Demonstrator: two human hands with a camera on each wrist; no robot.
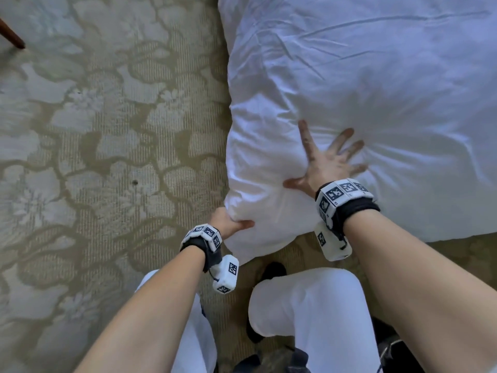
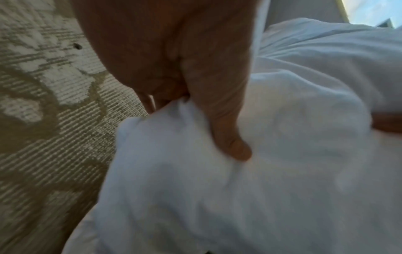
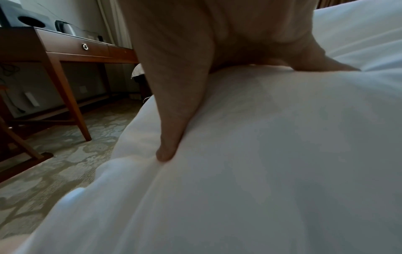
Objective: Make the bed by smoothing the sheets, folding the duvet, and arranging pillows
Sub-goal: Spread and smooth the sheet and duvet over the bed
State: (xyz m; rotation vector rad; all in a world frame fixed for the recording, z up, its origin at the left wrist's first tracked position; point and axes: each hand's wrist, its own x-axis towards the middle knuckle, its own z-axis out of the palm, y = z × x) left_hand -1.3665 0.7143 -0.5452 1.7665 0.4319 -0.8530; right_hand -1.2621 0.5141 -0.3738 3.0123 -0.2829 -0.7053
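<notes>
Head view shows the left hand (image 1: 228,220) gripping the near corner of the white duvet (image 1: 363,90) on the bed, while the right hand (image 1: 326,164) presses it flat with spread fingers.

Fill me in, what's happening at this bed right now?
A person stands at the corner of a bed, working on the white duvet. The left hand grips the duvet's corner where it hangs off the edge above the patterned carpet. The right hand presses flat on top, fingers spread. The duvet is still wrinkled; no pillows are in view.
</notes>
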